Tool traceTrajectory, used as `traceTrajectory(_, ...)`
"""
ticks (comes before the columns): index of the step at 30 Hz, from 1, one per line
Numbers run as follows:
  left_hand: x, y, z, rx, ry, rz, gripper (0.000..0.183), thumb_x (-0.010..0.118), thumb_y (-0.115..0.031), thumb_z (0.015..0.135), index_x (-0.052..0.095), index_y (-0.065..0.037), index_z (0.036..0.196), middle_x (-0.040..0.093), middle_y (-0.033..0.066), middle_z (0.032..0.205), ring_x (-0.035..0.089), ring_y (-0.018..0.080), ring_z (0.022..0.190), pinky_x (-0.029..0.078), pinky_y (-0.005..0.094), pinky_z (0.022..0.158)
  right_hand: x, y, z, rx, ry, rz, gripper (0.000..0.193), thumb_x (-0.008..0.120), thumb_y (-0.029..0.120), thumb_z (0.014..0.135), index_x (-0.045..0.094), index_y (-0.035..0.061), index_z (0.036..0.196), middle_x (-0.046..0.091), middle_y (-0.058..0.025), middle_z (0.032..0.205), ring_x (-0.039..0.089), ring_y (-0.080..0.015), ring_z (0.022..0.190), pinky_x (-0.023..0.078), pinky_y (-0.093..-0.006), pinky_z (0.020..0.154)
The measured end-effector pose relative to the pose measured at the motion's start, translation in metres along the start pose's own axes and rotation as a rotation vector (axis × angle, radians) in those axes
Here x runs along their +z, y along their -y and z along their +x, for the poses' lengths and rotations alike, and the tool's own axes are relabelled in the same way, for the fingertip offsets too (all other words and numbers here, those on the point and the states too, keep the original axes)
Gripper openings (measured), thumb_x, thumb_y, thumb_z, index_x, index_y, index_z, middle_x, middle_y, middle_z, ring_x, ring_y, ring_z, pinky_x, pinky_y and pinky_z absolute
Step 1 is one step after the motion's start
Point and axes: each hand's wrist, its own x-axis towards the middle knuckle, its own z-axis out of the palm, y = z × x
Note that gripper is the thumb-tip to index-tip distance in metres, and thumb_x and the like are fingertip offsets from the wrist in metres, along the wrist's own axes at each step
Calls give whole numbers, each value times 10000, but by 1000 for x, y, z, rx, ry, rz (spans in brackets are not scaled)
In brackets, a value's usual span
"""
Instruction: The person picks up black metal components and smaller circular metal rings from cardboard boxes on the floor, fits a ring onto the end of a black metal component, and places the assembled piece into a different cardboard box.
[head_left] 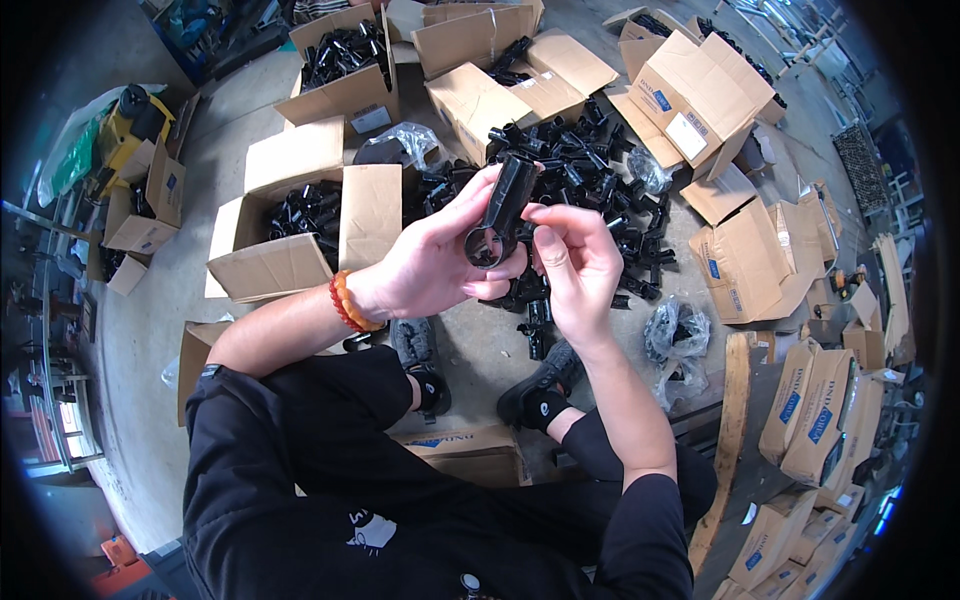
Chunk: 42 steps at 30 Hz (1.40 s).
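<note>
Black and glossy, the tubular part (511,195) rests in our left hand (445,235), raised above the floor (465,340) and tilted, its open ring-shaped end toward us. Our left fingers curl around its body, with the thumb along one side. Our right hand (585,265) is just beside it, fingers bent inward and thumb close to the forefinger; we cannot tell whether those fingertips touch the part or pinch anything small.

Grip is our first worry. The surface looks smooth, so if our left fingers slacken while the right ones push, the part could twist and slip out. Beneath lies a loose pile (640,215) of similar black parts, and a piece falling there could get scratched or be lost among its lookalikes. Our right shoe (540,388) stands near that heap, so a drop could hit a foot, or a careless shift of the leg could send pieces rolling.

We would also mind the clear plastic bag (677,335) on the floor to our right, which could slide underfoot, and the splayed flaps of the open carton (371,222) at our left, which a swinging elbow might catch.
</note>
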Motion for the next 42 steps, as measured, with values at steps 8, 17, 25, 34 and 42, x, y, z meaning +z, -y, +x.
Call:
traceTrajectory(8, 5, 3, 1, -20, -50, -20, 402, 348, -355, 1043, 283, -301, 1437, 516, -29, 1155, 452, 134, 745, 328, 246, 576, -9, -13, -3, -387, -50, -412, 208, 720, -12, 807, 684, 19, 1009, 668, -45, 795, 506, -60, 547, 376, -196, 471)
traceTrajectory(17, 4, 5, 2, 46, -112, 182, 443, 341, -382, 1037, 251, -236, 1445, 491, -15, 1304, 427, 104, 672, 296, 226, 525, -12, -17, -1, -391, -42, -495, 123, 726, 54, 830, 670, 6, 930, 618, -44, 719, 483, -81, 513, 348, -227, 439)
traceTrajectory(25, 1, 5, 3, 47, -54, 238, 463, 401, -389, 1024, 250, -270, 1445, 493, 17, 1242, 520, 137, 814, 342, 238, 548, -11, -9, 1, -364, 20, -621, 150, 593, 109, 947, 622, 11, 837, 563, -27, 648, 436, -86, 474, 346, -254, 449)
traceTrajectory(34, 0, 7, 2, 46, -60, 278, 464, 395, -392, 1028, 243, -261, 1447, 496, 20, 1233, 522, 132, 811, 335, 233, 551, -5, -4, -2, -55, -35, -377, 150, 535, 132, 989, 595, 1, 951, 503, 37, 601, 402, -10, 526, 306, -211, 463)
traceTrajectory(42, 1, 6, 3, 58, -88, 250, 468, 401, -386, 1026, 247, -259, 1449, 495, 23, 1223, 528, 136, 816, 343, 228, 543, -11, -1, 0, -151, 51, -465, 100, 586, 82, 943, 594, -8, 986, 514, 45, 573, 413, 9, 505, 306, -187, 453)
